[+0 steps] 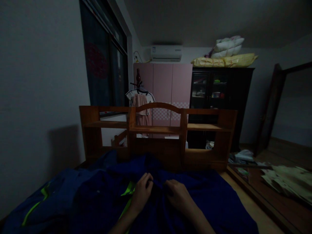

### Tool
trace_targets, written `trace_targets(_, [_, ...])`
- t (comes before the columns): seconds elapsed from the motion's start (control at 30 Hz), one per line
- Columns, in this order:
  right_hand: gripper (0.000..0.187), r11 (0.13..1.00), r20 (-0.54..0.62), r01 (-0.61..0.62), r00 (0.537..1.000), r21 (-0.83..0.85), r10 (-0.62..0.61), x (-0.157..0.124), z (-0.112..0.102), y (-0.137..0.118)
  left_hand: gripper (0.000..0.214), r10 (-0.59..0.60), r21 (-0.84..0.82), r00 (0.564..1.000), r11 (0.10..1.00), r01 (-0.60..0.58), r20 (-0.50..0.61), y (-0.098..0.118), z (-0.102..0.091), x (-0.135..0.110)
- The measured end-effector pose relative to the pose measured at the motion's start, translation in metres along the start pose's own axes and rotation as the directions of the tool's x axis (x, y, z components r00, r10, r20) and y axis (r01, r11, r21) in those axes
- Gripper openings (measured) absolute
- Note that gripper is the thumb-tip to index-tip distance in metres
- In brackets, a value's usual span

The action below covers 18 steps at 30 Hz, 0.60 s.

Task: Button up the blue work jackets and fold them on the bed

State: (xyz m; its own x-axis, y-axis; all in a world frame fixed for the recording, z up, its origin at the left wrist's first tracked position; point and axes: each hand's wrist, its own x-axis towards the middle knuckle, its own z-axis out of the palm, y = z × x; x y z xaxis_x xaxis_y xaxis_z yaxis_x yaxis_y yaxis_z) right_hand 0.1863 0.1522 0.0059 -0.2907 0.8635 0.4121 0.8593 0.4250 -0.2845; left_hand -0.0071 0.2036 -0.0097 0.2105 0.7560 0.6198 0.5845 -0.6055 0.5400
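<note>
A dark blue garment (204, 198) with bright yellow-green strips lies spread over the bed, its folds bunched in the middle. My left hand (143, 191) is closed on the cloth, close beside a yellow-green strip. A short way to the right, my right hand (179, 196) also grips the cloth, fingers curled under and partly hidden. Between both hands the fabric is pulled into creases. More blue clothing (56, 191), slightly lighter and with a yellow-green line, lies at the left. The dim light hides where one piece ends and another begins.
A wooden headboard with shelves (156, 130) stands beyond the clothing. The wall (41, 97) is close on the left. The bed's wooden edge (255, 201) runs along the right, with pale sheets of material (290, 182) past it. Behind stand a pink wardrobe (162, 84) and a dark cabinet (240, 97).
</note>
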Motion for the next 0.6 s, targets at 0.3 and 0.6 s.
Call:
trace_targets(0.3, [0.046, 1.000, 0.135, 0.002, 0.991, 0.026, -0.006, -0.015, -0.044, -0.014, 0.015, -0.147, -0.004, 0.942, 0.988, 0.153, -0.301, -0.036, -0.025, 0.016])
trace_targets(0.6, [0.038, 0.988, 0.086, 0.033, 0.995, 0.149, -0.046, -0.027, -0.019, -0.011, 0.017, -0.084, 0.156, 0.944, 0.978, 0.140, -0.320, -0.036, -0.028, 0.012])
